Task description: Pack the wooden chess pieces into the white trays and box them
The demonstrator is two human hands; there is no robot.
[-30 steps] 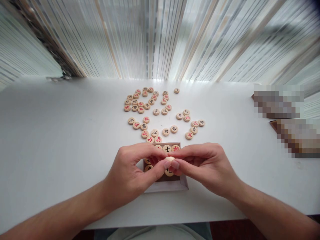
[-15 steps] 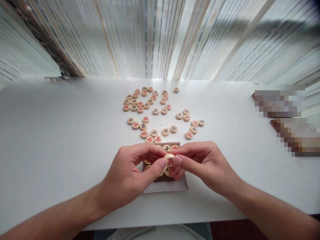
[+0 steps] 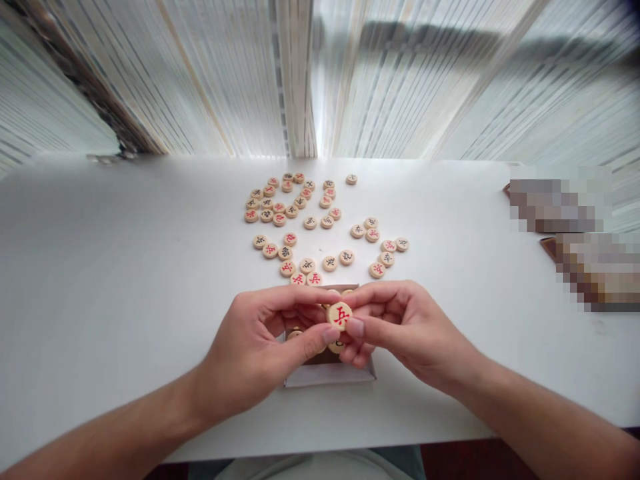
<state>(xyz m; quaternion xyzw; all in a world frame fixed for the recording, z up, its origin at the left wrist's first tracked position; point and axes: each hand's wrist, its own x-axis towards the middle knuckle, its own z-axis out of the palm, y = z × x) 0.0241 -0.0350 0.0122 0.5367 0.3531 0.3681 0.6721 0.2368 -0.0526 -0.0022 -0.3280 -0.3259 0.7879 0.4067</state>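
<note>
Between the fingertips of both hands is a round wooden xiangqi piece [image 3: 339,316] with a red character, its face turned toward me. My left hand [image 3: 280,333] pinches it from the left with thumb and forefinger. From the right, my right hand [image 3: 390,327] grips the same piece, its other fingers curled below. Directly under the hands stands a shallow open box [image 3: 330,375] with a brown inside. Several more pieces lie in the box, mostly hidden by my fingers.
Many loose xiangqi pieces [image 3: 307,265], red and black, lie scattered on the white table [image 3: 125,280] beyond the box. Two pixelated flat objects [image 3: 555,207] sit at the right. Striped blinds [image 3: 240,80] hang behind the table.
The held piece has been tilted up, so its red character now faces me more fully. Both hands stay nearly in place, covering more of the pieces in the box.
</note>
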